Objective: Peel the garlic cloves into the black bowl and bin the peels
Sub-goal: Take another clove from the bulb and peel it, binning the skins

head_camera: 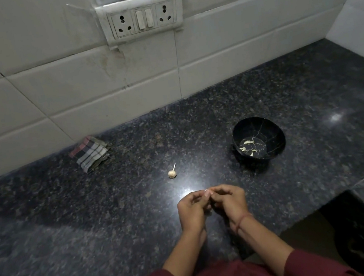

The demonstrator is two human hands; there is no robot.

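Spanning the scene is a dark speckled granite countertop (94, 221), backed by a white tiled wall (27, 90) carrying a white twin-socket switch panel (142, 19). Left hand (193, 209) and right hand (229, 201) hover together over the near counter, with fingers curled and tips meeting. A black round bowl (266, 125) stands beyond them, to the right. A folded checked cloth (90, 152) lies against the wall. A pale garlic bulb with a short stalk (172, 173) sits between cloth and hands. Peeled pale cloves (249, 147) lie in the bowl's bottom. A small pale piece (206, 192) is pinched between both hands' fingertips — clove or peel cannot be told.
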